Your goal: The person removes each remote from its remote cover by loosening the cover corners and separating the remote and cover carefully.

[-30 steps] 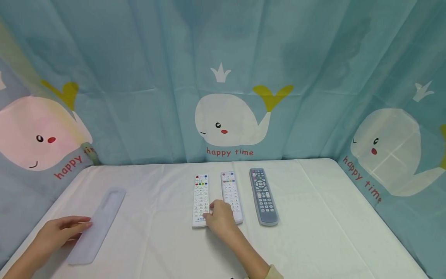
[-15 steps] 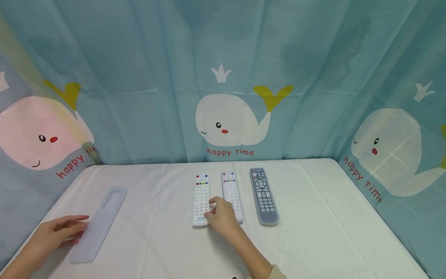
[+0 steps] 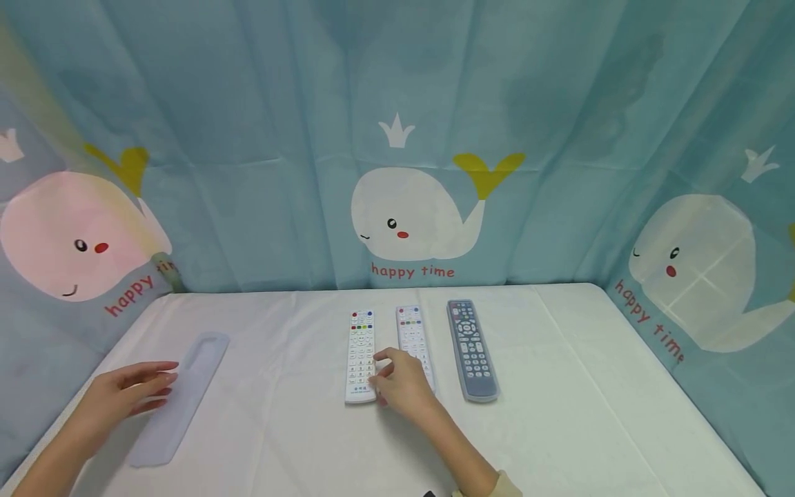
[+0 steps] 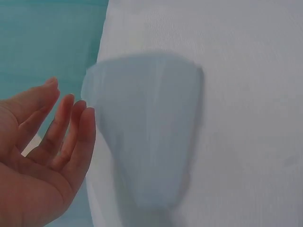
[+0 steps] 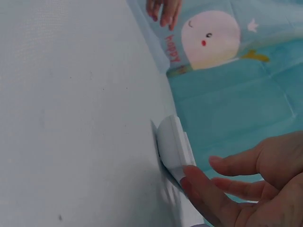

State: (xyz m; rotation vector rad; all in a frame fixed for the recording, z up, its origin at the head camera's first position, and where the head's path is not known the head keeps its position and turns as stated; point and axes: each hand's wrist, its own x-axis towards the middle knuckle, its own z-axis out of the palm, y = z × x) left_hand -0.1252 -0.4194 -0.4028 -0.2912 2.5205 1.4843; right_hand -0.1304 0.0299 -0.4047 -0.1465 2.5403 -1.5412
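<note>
a person's left hand (image 3: 124, 393) hangs beside a long, pale plastic cover (image 3: 177, 411) on a white tablecloth (image 3: 298, 407), its fingers loosely bent and spread from the thumb, gripping nothing. the fingertips reach the cover's left edge; whether they touch it cannot be told. the cover lies slantwise at the left of the table, well apart from three remotes at the middle. the right hand (image 3: 404, 386), in a beige cuff (image 3: 506, 486), sits at the lower right edge of a white remote (image 3: 361, 352), thumb and fingers apart with nothing pinched between them; a fingertip shows against the remote's side in the right wrist view, though contact is hard to confirm. a second white remote (image 3: 410, 337) lies partly hidden behind that hand, and a dark gray remote (image 3: 473, 355) lies face up to its right. behind, a blue-green curtain (image 3: 267, 221) carries smiling whales and the red words "happy time."
</note>
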